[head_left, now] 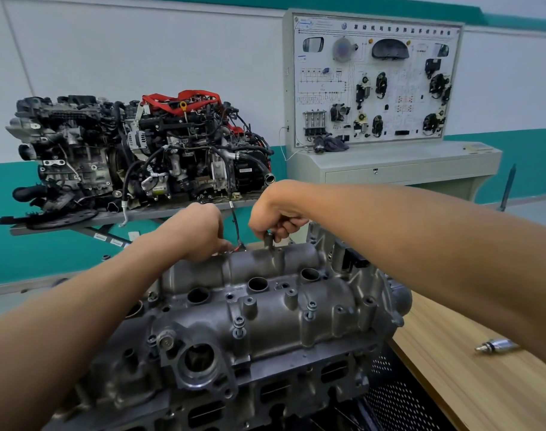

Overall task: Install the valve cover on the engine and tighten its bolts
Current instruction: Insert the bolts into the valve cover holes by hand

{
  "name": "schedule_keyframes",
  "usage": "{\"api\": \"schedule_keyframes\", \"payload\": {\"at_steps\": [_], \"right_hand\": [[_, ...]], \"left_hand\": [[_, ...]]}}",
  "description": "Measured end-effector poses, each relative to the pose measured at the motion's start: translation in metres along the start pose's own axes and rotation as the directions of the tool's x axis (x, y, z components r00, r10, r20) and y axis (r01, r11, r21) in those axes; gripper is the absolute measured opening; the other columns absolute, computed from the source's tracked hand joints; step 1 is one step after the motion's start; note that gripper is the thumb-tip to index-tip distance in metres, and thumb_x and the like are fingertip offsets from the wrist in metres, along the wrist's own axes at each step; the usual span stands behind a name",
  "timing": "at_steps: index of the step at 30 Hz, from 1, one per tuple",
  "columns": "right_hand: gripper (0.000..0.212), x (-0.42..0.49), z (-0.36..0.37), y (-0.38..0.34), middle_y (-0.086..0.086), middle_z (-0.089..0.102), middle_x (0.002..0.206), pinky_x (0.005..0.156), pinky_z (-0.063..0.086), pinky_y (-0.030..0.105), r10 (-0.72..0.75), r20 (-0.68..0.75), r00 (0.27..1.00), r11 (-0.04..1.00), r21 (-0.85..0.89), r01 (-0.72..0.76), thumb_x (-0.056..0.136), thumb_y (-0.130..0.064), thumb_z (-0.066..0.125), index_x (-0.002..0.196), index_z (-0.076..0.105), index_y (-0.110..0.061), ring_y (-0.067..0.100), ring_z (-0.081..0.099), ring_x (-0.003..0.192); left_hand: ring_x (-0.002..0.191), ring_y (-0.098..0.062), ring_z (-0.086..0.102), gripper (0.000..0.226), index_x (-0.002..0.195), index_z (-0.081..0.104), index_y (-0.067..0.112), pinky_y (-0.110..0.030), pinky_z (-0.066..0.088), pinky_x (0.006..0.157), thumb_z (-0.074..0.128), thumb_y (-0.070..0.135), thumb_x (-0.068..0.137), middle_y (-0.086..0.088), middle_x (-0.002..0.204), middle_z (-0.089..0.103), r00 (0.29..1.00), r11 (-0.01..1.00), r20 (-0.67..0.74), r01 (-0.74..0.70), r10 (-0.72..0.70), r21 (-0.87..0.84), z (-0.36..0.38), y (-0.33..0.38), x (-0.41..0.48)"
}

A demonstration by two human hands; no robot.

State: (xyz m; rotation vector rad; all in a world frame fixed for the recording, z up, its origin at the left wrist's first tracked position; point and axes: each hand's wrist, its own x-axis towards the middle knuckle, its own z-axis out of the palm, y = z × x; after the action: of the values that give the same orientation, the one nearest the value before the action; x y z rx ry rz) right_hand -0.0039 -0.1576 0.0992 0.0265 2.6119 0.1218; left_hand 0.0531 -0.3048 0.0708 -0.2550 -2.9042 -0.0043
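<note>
So, valve cover (265, 309) is seated; fingers of my right hand (275, 216) pinch a small far-side piece (276, 237), left hand (200, 231) curled (grip unclear). Next: tighten bolts (239, 321) evenly.

Training board (374, 88): header strip (400, 30) in spaced Chinese characters, opens 发动机与车身; the rest is too blurred to be sure of. VW roundel (344, 26) sits just left of that header. Small print block (323, 24) in the board's top-left corner, unreadable. Blue-and-white sticker (302, 58) under the mirror (313, 45), text too small. Background engine (141, 144): white label (245, 170) on its black housing, print illegible. White stickers (100, 236) on the stand brace (88, 230) below that engine carry printed lines, not legible.
</note>
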Motion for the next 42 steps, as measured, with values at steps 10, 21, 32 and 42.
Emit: {"api": "schedule_keyframes", "payload": {"at_steps": [10,21,32,42], "right_hand": [[0.034,-0.005,0.002,0.007,0.007,0.049,0.056,0.038,0.027,0.018,-0.141,-0.221,0.965,0.988,0.027,0.150,0.101,-0.019,0.026,0.121,0.051,-0.008,0.014,0.030,0.037],[0.041,-0.026,0.013,-0.066,0.001,0.067,0.092,0.069,0.048,0.034,-0.732,-0.479,0.485,0.674,-0.404,0.618,0.093,-0.051,0.056,0.101,0.070,-0.014,0.023,0.061,0.084],[0.023,-0.045,0.014,-0.120,0.015,0.073,0.088,0.059,0.043,0.029,-0.801,-0.336,0.495,0.589,-0.589,0.553,0.089,-0.023,0.066,0.090,0.075,-0.002,0.029,0.054,0.067],[0.051,-0.089,0.017,-0.065,-0.018,0.061,0.087,0.069,0.047,0.022,-0.841,-0.373,0.392,0.540,-0.532,0.653,0.086,-0.052,0.067,0.127,0.062,-0.022,0.003,0.058,0.079]], "left_hand": [[0.087,-0.015,0.065,0.020,0.111,0.076,0.019,-0.025,0.048,0.081,0.074,0.022,0.092,0.001,0.097,0.074,0.988,0.987,0.053,-0.139,0.143,-0.076,-0.012,-0.006,-0.003],[0.093,-0.017,0.069,0.033,0.107,0.078,0.021,-0.032,0.055,0.087,0.070,0.049,0.090,0.003,0.102,0.077,0.973,0.999,0.229,0.014,-0.025,0.048,-0.033,-0.075,-0.038],[0.076,-0.013,0.064,0.015,0.102,0.079,0.016,-0.024,0.047,0.074,0.070,0.024,0.093,0.005,0.085,0.074,0.986,0.992,0.129,0.093,-0.104,0.089,-0.034,-0.125,-0.064],[0.091,0.001,0.067,0.045,0.104,0.068,0.042,-0.026,0.054,0.082,0.063,0.076,0.075,0.023,0.096,0.071,0.991,0.984,0.086,-0.086,0.100,-0.156,-0.066,-0.113,-0.125]]}}
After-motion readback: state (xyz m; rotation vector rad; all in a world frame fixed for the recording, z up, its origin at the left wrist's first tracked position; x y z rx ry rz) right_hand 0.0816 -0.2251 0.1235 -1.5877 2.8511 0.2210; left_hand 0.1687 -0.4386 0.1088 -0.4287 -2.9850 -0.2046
